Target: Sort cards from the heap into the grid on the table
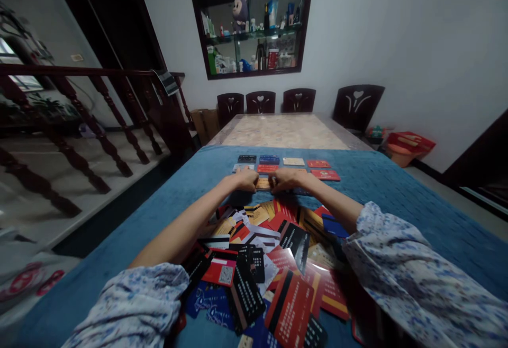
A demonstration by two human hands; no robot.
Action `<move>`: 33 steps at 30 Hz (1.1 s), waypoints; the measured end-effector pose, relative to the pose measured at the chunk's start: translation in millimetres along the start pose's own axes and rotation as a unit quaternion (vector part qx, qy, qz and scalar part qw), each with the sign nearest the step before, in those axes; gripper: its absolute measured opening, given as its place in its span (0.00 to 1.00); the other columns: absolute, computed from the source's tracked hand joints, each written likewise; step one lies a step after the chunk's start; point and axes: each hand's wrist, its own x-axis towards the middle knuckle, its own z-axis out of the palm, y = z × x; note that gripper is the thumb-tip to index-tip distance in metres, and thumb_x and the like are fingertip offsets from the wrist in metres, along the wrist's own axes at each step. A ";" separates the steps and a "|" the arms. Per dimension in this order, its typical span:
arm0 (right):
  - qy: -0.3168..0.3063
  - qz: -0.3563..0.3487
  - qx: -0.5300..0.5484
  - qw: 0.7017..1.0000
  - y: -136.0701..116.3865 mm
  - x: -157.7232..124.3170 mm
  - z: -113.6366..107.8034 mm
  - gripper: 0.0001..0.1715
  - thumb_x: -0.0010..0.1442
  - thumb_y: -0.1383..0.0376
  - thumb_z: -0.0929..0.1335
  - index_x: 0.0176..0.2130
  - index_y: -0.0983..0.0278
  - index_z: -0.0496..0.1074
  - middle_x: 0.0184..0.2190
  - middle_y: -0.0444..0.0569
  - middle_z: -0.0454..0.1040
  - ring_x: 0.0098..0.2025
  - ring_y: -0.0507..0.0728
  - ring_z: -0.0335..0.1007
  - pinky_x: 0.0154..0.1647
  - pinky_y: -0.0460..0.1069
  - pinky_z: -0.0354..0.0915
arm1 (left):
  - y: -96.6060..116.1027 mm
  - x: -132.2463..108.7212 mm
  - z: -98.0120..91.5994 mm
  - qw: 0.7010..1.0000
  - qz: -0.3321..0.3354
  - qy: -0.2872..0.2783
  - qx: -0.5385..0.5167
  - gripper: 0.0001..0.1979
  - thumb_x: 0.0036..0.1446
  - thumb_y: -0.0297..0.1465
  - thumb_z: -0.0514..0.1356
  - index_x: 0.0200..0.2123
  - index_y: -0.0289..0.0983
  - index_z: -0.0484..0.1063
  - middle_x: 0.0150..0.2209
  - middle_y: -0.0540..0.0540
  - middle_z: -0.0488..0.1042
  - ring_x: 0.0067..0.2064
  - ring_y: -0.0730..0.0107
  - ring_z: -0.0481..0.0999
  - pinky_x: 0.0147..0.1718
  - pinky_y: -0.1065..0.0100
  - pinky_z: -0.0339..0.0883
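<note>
Both hands reach to the rows of sorted cards in the head view. My left hand [246, 179] has its fingers curled at the left end of an orange-yellow card [263, 184]. At that card's right end my right hand [284, 179] is bent with fingertips down. The card lies between them, and both seem to touch its ends. Behind are a red card [268, 168], a dark blue stack [269, 160], a black stack [246, 159] and a cream card [293, 161]. Red cards [325, 175] lie to the right. A loose heap of mixed cards [291, 305] spreads between my forearms.
A blue cloth [166, 199] covers the near table; beyond it shows the patterned tabletop [286, 128]. Dark chairs [260, 103] stand at the far end, one more [355, 107] at the right. A wooden railing [79, 131] runs along the left.
</note>
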 end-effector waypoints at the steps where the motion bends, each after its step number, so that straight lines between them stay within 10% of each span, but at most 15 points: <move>1: -0.003 -0.001 0.004 1.000 -0.9 0.4 -1.0 0.18 0.53 0.60 0.72 0.44 0.63 0.78 0.40 0.52 0.80 0.40 0.58 0.76 0.35 0.46 0.65 | 0.3 1.1 0.3 1.000 -0.006 0.001 0.001 0.09 0.48 0.31 0.64 0.35 0.38 0.73 0.47 0.42 0.75 0.58 0.47 0.63 0.57 0.44 0.57; 33: -0.011 0.014 -0.004 1.000 0.4 16.8 8.4 0.21 0.50 0.61 0.70 0.43 0.66 0.80 0.38 0.56 0.81 0.39 0.62 0.76 0.36 0.48 0.68 | 4.8 -4.6 7.4 0.999 0.002 0.034 0.037 0.10 0.47 0.29 0.62 0.36 0.36 0.72 0.48 0.36 0.74 0.59 0.48 0.60 0.57 0.45 0.56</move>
